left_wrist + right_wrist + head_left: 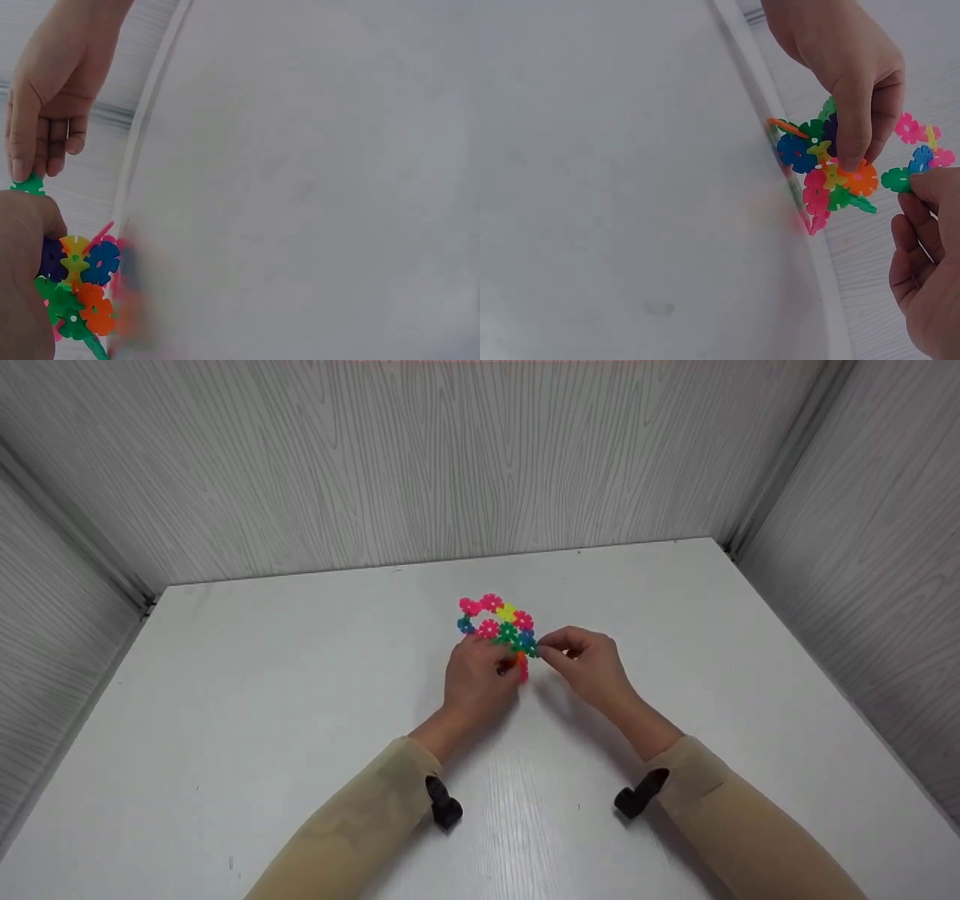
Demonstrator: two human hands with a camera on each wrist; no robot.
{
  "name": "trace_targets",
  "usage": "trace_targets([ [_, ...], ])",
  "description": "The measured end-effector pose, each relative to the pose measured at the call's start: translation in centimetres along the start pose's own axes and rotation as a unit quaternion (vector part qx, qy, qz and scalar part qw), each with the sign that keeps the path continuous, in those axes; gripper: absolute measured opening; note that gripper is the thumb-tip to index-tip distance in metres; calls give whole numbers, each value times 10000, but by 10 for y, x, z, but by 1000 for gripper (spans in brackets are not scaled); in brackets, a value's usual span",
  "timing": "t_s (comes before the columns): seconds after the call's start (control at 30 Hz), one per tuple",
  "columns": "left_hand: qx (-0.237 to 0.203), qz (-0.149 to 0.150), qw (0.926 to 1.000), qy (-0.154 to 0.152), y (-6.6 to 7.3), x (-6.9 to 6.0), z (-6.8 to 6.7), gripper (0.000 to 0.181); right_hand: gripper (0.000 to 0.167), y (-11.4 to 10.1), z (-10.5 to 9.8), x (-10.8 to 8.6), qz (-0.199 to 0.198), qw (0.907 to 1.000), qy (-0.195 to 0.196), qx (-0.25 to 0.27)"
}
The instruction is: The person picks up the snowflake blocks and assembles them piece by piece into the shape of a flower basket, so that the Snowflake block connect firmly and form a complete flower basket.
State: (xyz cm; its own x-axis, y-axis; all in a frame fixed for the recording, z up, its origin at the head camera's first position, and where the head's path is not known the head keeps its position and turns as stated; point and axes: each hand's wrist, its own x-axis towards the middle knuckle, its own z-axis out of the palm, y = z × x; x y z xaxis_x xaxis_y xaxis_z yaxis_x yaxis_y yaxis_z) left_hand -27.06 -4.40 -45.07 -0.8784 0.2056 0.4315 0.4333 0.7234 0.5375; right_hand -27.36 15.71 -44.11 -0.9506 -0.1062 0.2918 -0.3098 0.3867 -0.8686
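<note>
Colourful notched plastic flower discs (491, 628) are joined into one openwork piece above the white table. My left hand (476, 675) grips its near side; in the right wrist view, that thumb presses by an orange disc (859, 180). Close on the right, my right hand (589, 660) pinches a green disc (895, 181) between thumb and forefinger, at the piece's edge. Blue, purple and yellow discs (75, 259) show below my left hand (22, 277) in the left wrist view. Both palms hide part of the piece, so whether the green disc is joined I cannot tell.
The white tabletop (262, 697) spreads around both hands. A pale wood-grain panel (450, 465) closes off the back, with a similar panel (877, 547) on the right side. Black wrist mounts (444, 804) stick out from both beige sleeves (360, 817).
</note>
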Motion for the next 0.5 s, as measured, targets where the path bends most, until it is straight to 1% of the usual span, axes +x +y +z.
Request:
trace_targets([
  [0.13, -175, 38, 9998, 103, 1, -2, 0, 20, 11, -1, 4, 0, -60, 9999, 33, -118],
  [0.37, -312, 104, 9993, 195, -1, -2, 2, 17, 7, -3, 7, 0, -62, 9997, 95, -235],
  [0.5, -443, 104, 9987, 227, -2, -2, 1, 18, 6, -4, 7, 0, -120, 9996, 44, -245],
])
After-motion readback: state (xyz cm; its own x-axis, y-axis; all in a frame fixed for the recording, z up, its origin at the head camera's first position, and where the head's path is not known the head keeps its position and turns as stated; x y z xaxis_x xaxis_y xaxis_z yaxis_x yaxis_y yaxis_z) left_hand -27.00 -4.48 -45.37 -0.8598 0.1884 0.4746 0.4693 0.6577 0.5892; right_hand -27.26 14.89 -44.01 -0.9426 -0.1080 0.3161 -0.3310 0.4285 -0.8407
